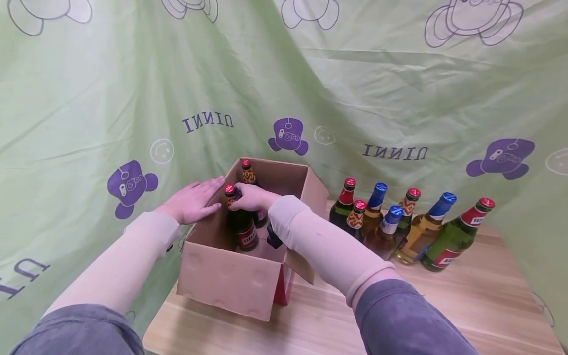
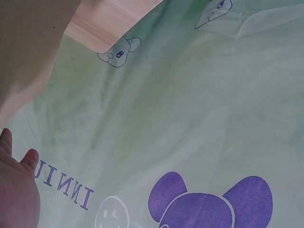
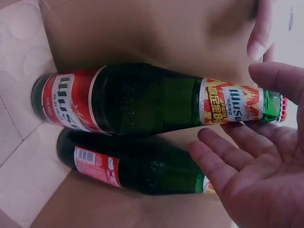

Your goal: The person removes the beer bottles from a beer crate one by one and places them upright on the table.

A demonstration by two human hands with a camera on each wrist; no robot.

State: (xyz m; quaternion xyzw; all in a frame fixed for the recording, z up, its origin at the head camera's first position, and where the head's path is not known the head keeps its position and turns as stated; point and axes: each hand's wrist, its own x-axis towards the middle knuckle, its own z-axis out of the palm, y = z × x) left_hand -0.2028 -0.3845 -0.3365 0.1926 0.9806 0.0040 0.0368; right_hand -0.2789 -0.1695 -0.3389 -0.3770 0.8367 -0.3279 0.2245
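Inside the cardboard box (image 1: 230,276) a dark green beer bottle (image 3: 147,99) with a red label stands upright on the bottom. My right hand (image 1: 253,197) is around its neck, the fingers spread loosely behind it and the thumb (image 3: 275,78) near the cap in the right wrist view. Beside it is a second green beer bottle (image 3: 142,164), its neck partly behind my fingers. My left hand (image 1: 191,199) lies with straight fingers along the box's left wall, and only part of this hand (image 2: 19,190) shows in the left wrist view.
Several capped bottles stand to the right of the box, among them a green bottle (image 1: 454,241) and a blue-capped clear bottle (image 1: 419,236). They share a wooden table (image 1: 483,301). A green printed cloth (image 1: 377,98) hangs behind. The box's flaps fold outward.
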